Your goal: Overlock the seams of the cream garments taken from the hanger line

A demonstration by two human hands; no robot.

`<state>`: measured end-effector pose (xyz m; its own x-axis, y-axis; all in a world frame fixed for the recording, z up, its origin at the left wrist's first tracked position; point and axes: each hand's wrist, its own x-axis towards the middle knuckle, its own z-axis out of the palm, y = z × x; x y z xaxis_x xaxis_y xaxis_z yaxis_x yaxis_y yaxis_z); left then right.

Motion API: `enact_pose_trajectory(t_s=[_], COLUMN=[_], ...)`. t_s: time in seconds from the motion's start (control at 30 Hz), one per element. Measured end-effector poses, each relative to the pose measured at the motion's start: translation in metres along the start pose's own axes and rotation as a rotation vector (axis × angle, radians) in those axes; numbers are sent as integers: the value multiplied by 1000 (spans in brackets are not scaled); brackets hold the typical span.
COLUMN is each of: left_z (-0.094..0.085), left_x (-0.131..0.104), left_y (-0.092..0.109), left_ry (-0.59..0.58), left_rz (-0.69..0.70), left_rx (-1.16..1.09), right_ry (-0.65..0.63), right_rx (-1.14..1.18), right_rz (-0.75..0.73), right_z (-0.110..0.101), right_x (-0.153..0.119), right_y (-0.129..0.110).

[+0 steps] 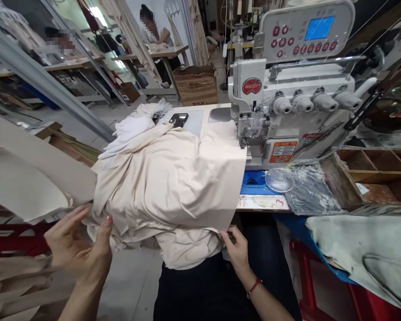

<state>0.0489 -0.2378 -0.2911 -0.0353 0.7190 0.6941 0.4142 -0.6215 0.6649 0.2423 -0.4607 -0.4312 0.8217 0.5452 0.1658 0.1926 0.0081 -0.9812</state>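
A large piece of cream fabric (173,174) drapes over the front of the sewing table and down onto my lap. Its right edge lies by the needle area of a white sewing machine (250,80). My right hand (236,249) pinches the lower right corner of this fabric between thumb and fingers. Off to the left, my left hand (82,245) is raised with thumb and fingers apart and nothing between them. It is close to a cream fabric panel (43,174) hanging at the left.
A phone (178,119) and white cloth (133,129) lie behind the fabric. Right of it are a blue tray (254,182), a clear round dish (280,179) and a wooden compartment box (370,165). A red stool (307,281) stands below. Co-workers sit at tables behind.
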Motion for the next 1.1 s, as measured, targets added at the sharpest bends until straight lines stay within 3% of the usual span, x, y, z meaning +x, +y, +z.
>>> enact_pose_trajectory(t_s=[0.13, 0.3, 0.47, 0.6, 0.7, 0.83, 1.0, 1.1], left_z=[-4, -15, -44, -58, -55, -40, -25, -22], left_x=[-8, -30, -88, -139, -162, -173, -178, -179], left_y=[-3, -20, -56, -74, -77, -82, -101, -109], left_ry=[-8, -48, -347, -468, -584, -681, -658, -660], left_rz=[-2, -28, -227, -336, -371, -382, -449, -475], left_rx=[-62, 4, 133, 152, 104, 11, 8, 19], right_ry=[92, 87, 133, 97, 66, 114, 213, 203], right_rx=[39, 56, 76, 78, 51, 9, -45, -63], right_rz=[10, 1, 23, 31, 15, 6, -25, -63], right_z=[3, 10, 17, 20, 20, 13, 1, 3], right_x=[-15, -18, -16, -18, -19, -24, -27, -21], right_y=[1, 1, 6, 5, 0, -7, -12, -12])
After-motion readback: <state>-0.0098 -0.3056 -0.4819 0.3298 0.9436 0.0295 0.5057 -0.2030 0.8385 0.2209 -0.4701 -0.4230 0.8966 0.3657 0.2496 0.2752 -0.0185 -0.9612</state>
